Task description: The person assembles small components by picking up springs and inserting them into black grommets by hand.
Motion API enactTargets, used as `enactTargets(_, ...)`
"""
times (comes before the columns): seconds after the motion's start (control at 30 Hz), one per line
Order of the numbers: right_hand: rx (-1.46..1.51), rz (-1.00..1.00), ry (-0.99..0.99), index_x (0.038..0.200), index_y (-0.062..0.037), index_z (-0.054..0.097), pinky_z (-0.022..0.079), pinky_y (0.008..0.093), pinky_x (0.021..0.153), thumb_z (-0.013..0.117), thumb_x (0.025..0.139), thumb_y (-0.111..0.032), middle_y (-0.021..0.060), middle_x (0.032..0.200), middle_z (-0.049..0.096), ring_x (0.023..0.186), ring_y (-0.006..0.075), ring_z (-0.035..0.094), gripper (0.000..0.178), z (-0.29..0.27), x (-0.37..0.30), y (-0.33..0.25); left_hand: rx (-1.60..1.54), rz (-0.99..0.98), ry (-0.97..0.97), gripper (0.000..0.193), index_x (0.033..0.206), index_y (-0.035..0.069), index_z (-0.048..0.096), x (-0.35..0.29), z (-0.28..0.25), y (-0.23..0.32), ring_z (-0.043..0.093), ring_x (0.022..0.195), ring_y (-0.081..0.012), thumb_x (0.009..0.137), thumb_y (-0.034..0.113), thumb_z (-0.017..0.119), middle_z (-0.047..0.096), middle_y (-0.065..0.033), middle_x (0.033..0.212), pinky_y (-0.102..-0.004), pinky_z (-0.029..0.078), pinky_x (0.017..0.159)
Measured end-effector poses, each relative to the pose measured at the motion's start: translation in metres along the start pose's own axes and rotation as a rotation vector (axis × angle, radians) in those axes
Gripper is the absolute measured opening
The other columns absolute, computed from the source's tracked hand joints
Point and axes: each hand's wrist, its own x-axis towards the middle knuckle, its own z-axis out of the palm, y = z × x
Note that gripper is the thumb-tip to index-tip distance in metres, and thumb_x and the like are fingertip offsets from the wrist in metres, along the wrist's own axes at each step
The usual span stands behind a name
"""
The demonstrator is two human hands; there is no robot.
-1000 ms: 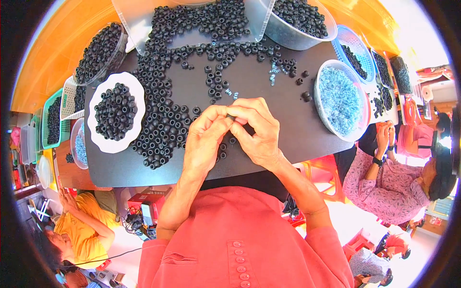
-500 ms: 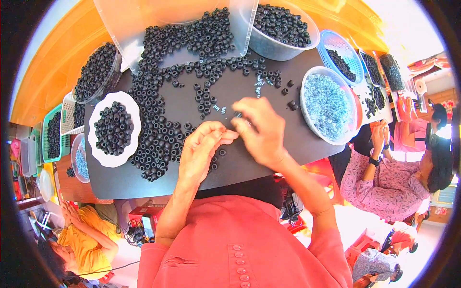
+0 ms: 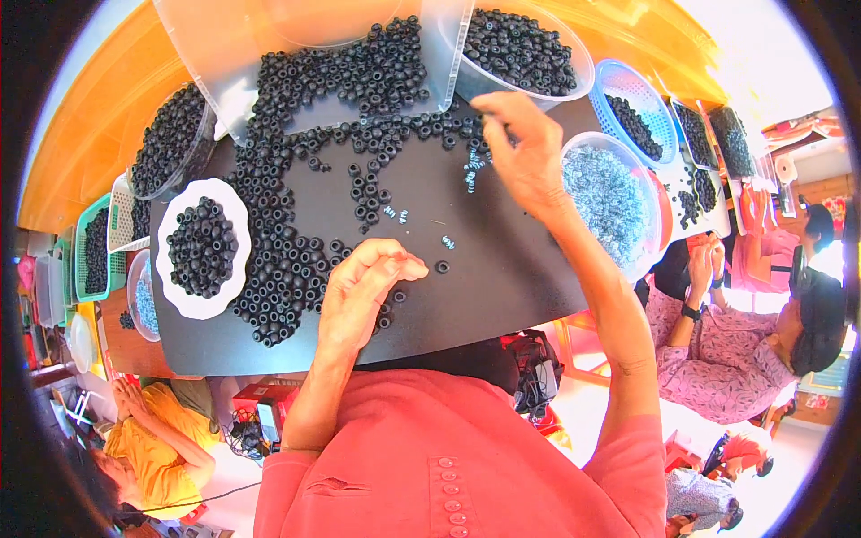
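My left hand is over the near part of the dark table, its thumb and fingers pressed together. Whatever is pinched there, if anything, is too small to make out. A single black ring-shaped piece lies just right of its fingertips. My right hand hangs over the far edge of the loose black pieces, fingers curled and tips close together. What it holds, if anything, cannot be told. Small pale coil-like bits lie just below its fingers, with a few more farther left.
A clear tub spills black pieces onto the table. A scalloped white plate of them stands left; a round tub stands back right. A bowl of pale blue bits sits right, near a co-worker.
My right hand has moved away from my left, up and to the right toward the black pieces. My left hand stays pinched in nearly the same place. A single black piece now shows beside it.
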Motion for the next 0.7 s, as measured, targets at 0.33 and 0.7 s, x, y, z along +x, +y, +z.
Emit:
enactTargets(0.33, -0.044, -0.168, -0.275, 0.101, -0.0059, 0.06, 0.046, 0.0395, 0.08, 0.051, 0.075, 0.006, 0.0118, 0.098, 0.058, 0.089, 0.0324, 0.054, 0.03, 0.055, -0.003, -0.009, -0.042, -0.051, 0.044, 0.016, 0.101, -0.001, 0.056, -0.001, 0.003, 0.002, 0.061, 0.094, -0.0225, 0.091, 0.011, 0.051, 0.064, -0.0144, 0.095, -0.0352, 0.044, 0.091)
enactTargets(0.7, 0.09, -0.137, -0.293, 0.098, -0.0052, 0.062, 0.046, 0.0363, 0.08, 0.053, 0.075, 0.007, 0.0103, 0.095, 0.059, 0.089, 0.0299, 0.056, 0.027, 0.089, -0.018, -0.024, -0.071, -0.041, 0.009, 0.015, 0.1, 0.002, 0.055, 0.0, -0.002, 0.001, 0.062, 0.093, -0.0172, 0.094, 0.014, 0.05, 0.065, -0.0112, 0.093, -0.0309, 0.046, 0.088)
